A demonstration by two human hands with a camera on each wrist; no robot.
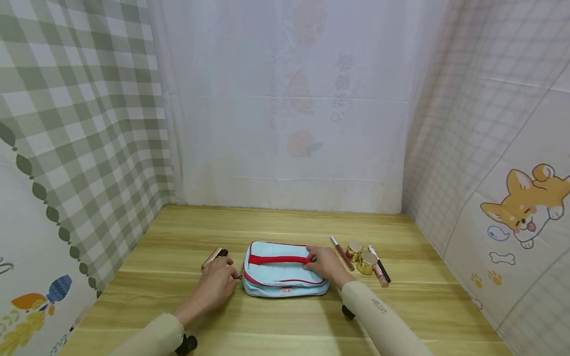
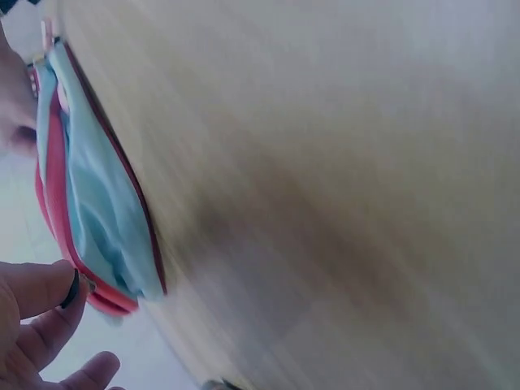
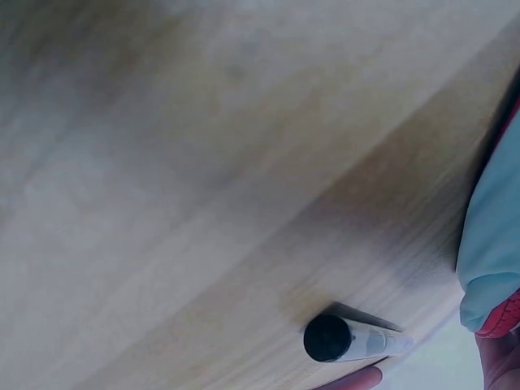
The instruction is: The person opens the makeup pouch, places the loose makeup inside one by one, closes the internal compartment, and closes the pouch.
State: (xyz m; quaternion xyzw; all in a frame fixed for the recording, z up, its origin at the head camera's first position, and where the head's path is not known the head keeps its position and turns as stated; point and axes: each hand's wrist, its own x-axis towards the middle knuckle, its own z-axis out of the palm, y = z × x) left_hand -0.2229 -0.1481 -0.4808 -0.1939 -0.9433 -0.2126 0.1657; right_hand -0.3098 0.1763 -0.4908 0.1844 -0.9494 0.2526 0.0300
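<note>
A light blue zip pouch with red piping and a red strap handle lies flat on the wooden table. At its left end, my left hand pinches a small dark zipper pull between thumb and forefinger. My right hand grips the pouch's right end beside the handle. Along the side seen in the left wrist view, the pouch gapes between its red edges; what lies inside is hidden. Only fingertips of the right hand show at the red zip edge in the right wrist view.
Just past my left hand lies a rose-gold and black item. To the pouch's right are a lip gloss tube, two gold-lidded jars, a black pencil and a pink tube. Curtains enclose the table's back and sides.
</note>
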